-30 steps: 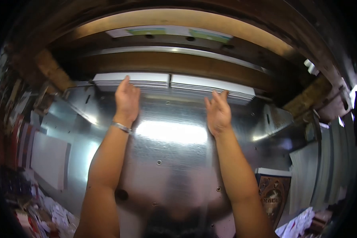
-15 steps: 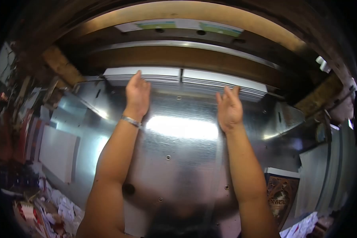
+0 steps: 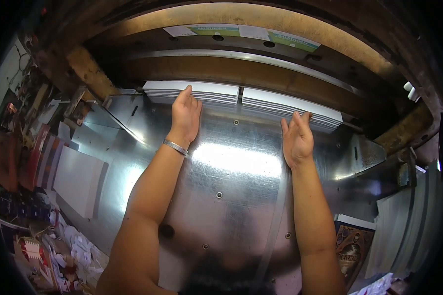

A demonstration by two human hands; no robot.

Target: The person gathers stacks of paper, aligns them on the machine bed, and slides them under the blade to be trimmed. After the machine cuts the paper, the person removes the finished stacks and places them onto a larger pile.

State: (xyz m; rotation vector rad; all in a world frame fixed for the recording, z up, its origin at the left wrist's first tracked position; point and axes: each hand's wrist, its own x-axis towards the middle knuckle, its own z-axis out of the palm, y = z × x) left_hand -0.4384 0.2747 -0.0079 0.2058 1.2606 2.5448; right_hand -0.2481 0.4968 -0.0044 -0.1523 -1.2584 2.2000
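Two low stacks of white-topped paper blocks lie side by side under a dark beam, a left stack (image 3: 157,87) and a right stack (image 3: 275,101), with a narrow gap between them. My left hand (image 3: 186,119) is at the front edge of the left stack, fingers extended and thumb pointing up; a metal bracelet (image 3: 175,147) circles its wrist. At the right stack's front edge, my right hand (image 3: 299,140) has its fingers apart. Neither hand is wrapped round anything. Whether the fingertips press on the stacks is hard to tell. Both forearms reach over a shiny metal table (image 3: 241,196).
Behind the stacks runs a heavy brown beam (image 3: 221,68), with green-and-white printed strips (image 3: 211,30) above it. A white block (image 3: 79,182) lies left, beside paper scraps (image 3: 79,250). An ornate dark book (image 3: 352,246) and pale stacks (image 3: 394,231) are at right.
The camera view has turned slightly, so the whole scene sits further right. Both hands keep nearly the same place against the stacks.
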